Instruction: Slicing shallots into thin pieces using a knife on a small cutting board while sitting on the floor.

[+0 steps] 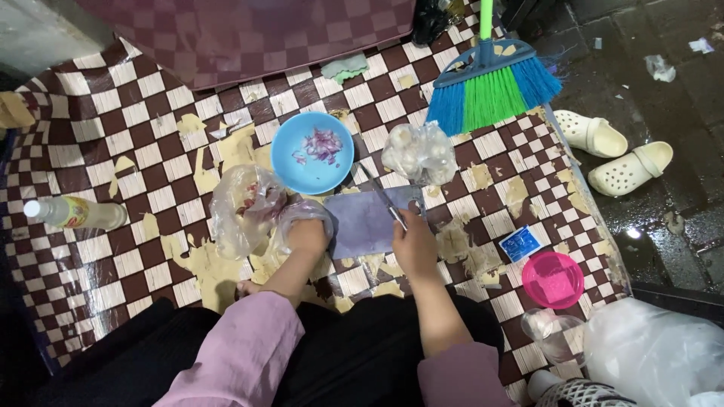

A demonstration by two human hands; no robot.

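Worn checkered floor covering (143,113) in brown and white, peeling in yellowish patches, spreads under a person seated on it in black trousers and pink sleeves. Directly ahead lies a purple cutting board (366,220) flat on the covering. The right hand (414,243) is closed around the handle of a knife (383,197), whose blade slants up and to the left across the board's upper edge. The left hand (308,234) rests at the board's left edge with fingers curled into a clear plastic bag (249,207) that holds something reddish; exactly what they pinch cannot be told. Just beyond the board sits a blue bowl (311,153) with a small heap of chopped red onion (324,143) inside. To its right, near the knife tip, lies another clear plastic bag of pale round items (420,153). A blue and green broom (492,89) leans in from the top, its bristles on the covering. A clear bottle (72,212) lies on its side at far left. Near the right edge are a pink lid (553,280) and a small blue packet (520,243), and a pair of cream clogs (615,154) rests on the wet dark floor beyond.
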